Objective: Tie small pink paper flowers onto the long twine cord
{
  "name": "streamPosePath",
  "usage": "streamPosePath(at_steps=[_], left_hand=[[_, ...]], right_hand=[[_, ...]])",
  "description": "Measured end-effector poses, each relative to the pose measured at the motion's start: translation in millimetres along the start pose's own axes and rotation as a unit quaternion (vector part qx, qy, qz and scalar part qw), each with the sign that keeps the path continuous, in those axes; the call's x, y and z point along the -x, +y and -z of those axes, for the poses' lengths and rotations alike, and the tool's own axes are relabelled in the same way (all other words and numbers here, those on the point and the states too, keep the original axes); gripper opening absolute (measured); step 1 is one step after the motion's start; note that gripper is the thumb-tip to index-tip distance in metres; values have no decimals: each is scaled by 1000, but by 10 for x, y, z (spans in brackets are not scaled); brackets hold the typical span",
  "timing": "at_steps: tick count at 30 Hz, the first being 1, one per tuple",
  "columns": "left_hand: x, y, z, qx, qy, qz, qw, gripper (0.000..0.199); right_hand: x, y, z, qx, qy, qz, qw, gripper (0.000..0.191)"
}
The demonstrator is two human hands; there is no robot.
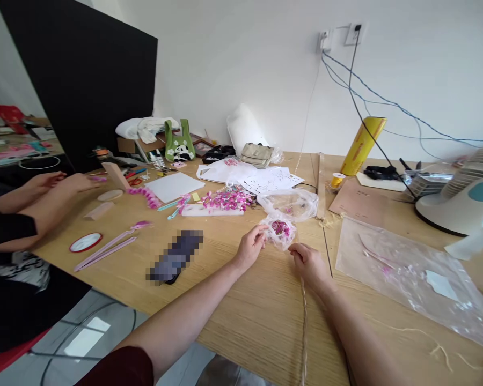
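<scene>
A small clear plastic bag (288, 239) with dark pink, flower-like pieces (280, 228) in it lies on the table between my hands. My left hand (251, 247) pinches the bag's left edge, thumb and fingers together. On the bag's lower right side, my right hand (309, 264) is closed with its fingertips on the plastic. A twisted cord (304, 332) runs from beneath my right hand toward the table's front edge. Just behind lies a larger crumpled plastic bag (308, 206) with a few pink bits inside.
Pink flower pieces (229, 199) are heaped behind my left hand. A dark, pixelated object (177, 256) and pink strips (104, 254) lie left. At far left are another person's hands (70, 183). A flat plastic bag (410, 284) and white fan (462, 198) are right.
</scene>
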State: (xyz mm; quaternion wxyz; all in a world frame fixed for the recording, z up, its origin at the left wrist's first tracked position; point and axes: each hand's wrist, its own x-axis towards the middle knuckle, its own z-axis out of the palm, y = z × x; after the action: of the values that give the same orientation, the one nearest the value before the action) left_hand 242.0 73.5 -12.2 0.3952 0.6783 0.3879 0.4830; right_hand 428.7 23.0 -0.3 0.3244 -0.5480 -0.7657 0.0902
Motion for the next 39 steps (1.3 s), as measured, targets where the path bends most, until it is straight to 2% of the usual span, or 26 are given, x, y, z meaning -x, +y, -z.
streamPosePath(at_steps=[8, 12, 17, 22, 28, 34, 39], left_hand=[[-12, 0, -13, -24, -20, 15, 999, 27], [-10, 16, -4, -40, -21, 1, 999, 26], [-63, -15, 55, -128, 52, -75, 988, 22], [-129, -102, 109, -200, 97, -111, 969, 26], [-144, -151, 61, -242, 67, -117, 961, 33], [-120, -177, -18, -228, 66, -131, 962, 38], [-109, -201, -35, -226, 29, -119, 966, 37]], right_hand=[[-6, 44, -25, -15, -2, 12, 1000, 24], [-6, 69, -19, -12, 7, 8, 1000, 24], [1, 91, -15, -17, -1, -4, 1000, 24], [17, 97, 8, -21, 3, -13, 1000, 22], [32, 65, -6, -38, 12, -1, 999, 23], [50, 50, -7, -49, 15, 12, 999, 23], [72, 91, -11, -51, 18, 6, 999, 21]])
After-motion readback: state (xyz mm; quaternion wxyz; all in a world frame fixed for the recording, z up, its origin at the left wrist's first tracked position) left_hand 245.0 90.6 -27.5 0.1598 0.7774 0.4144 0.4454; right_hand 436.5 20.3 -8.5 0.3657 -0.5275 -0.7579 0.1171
